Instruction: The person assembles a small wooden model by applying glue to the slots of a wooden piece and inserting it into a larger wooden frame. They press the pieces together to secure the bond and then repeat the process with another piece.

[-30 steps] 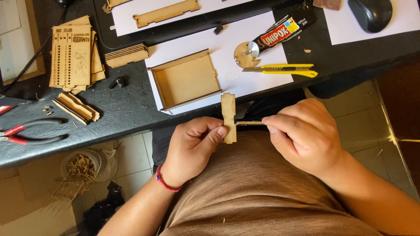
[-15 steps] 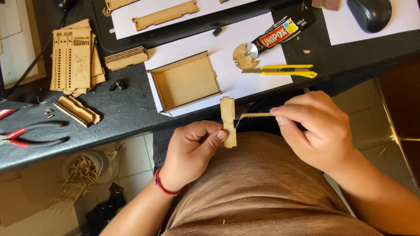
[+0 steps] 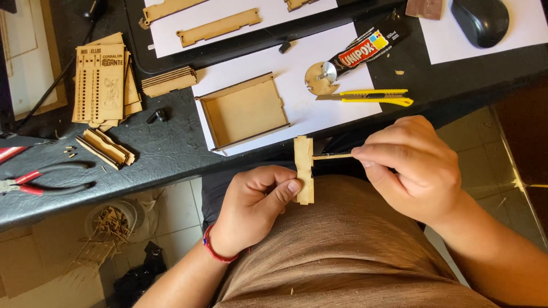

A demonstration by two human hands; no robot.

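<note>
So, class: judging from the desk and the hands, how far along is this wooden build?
Done: an open wooden box sits assembled on white paper. In hand: left hand holds a small wooden piece, right hand a thin stick against it. Left: loose cut parts lie unjoined.

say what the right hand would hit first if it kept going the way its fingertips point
The right hand points left along the thin stick, so it would probably meet the upright wooden strip in the left hand first.

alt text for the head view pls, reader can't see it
Left hand pinches a notched flat wooden piece upright while the right hand pushes a thin wooden stick into its side. Behind, an open wooden box tray sits on white paper.
</note>
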